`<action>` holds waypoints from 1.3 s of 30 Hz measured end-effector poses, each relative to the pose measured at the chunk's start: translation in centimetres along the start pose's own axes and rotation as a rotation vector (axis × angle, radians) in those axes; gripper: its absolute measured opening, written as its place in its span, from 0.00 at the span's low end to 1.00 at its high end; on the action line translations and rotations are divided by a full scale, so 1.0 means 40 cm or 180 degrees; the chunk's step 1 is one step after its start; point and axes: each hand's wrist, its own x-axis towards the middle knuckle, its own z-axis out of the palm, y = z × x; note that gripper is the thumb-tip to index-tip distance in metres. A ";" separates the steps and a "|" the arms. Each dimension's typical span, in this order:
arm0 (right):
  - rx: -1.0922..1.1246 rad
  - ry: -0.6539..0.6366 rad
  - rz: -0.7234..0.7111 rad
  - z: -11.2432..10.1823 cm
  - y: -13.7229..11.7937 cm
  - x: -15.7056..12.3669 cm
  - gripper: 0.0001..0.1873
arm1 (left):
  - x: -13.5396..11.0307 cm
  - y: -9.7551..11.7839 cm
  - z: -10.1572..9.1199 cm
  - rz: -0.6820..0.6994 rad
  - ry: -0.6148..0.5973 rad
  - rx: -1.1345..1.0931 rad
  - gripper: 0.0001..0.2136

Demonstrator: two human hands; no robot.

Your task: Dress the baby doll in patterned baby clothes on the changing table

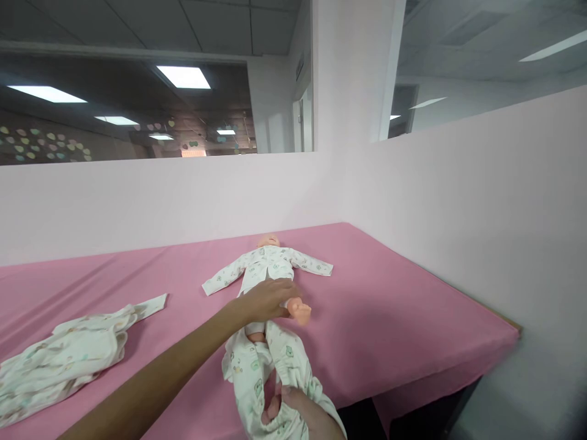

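A baby doll (pixel 268 241) lies on its back on the pink-covered table, its head toward the wall. It wears a white printed top (pixel 275 263) with both sleeves spread out. My left hand (pixel 270 297) reaches over the doll's middle, its fingers curled round a doll's leg. The bare foot (pixel 300 310) sticks out to the right of that hand. Nearer to me are white printed trousers (pixel 290 351), bunched up. At the bottom, my right hand (pixel 305 408) grips the trousers' fabric, partly hidden in the folds.
A crumpled white printed garment (pixel 68 354) lies on the left of the pink cloth (pixel 389 305). White walls (pixel 458 201) with windows above border the table at the back and right. The table's front right corner (pixel 516 333) sits close to the right wall.
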 end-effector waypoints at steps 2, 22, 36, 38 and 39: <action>0.0243 0.0008 0.0039 0.011 -0.013 -0.005 0.16 | 0.000 0.005 -0.017 -0.0057 -0.0013 -0.0304 0.10; 0.0693 0.0140 -0.0392 0.081 -0.135 0.110 0.23 | -0.047 0.067 0.039 -0.0436 0.0059 -0.0202 0.16; 0.0494 0.0006 -0.0063 0.077 -0.135 0.073 0.27 | -0.133 0.254 0.137 -0.1577 0.0603 -0.0351 0.23; 0.0535 0.0058 -0.0165 0.071 -0.129 0.081 0.25 | -0.114 0.238 0.145 -0.1553 0.0559 0.0061 0.19; 0.0549 0.0081 -0.0248 0.069 -0.126 0.086 0.24 | -0.108 0.229 0.147 -0.1539 0.0569 0.0199 0.17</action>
